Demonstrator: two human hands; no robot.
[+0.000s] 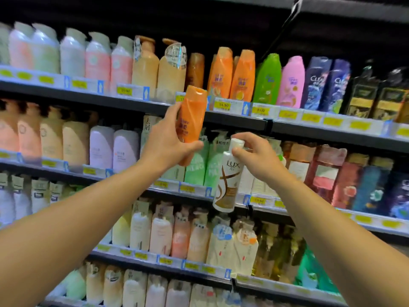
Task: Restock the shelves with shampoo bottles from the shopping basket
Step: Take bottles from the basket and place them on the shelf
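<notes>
Up at the top shelf (137, 103), the left hand (164, 142) wraps its grip around an orange shampoo bottle (192, 120), cap upward. Just beside it, the right hand (254, 156) pinches a white Lux bottle (228, 180) by its cap, body hanging below.

One head-worn wide-angle camera looks forward and slightly upward at the shelves (232, 120), close enough that they fill the frame. Both forearms reach in from the bottom corners, the left hand (168, 142) and right hand (254, 158) near centre. Shelf lines bend and slope down to the right.
</notes>
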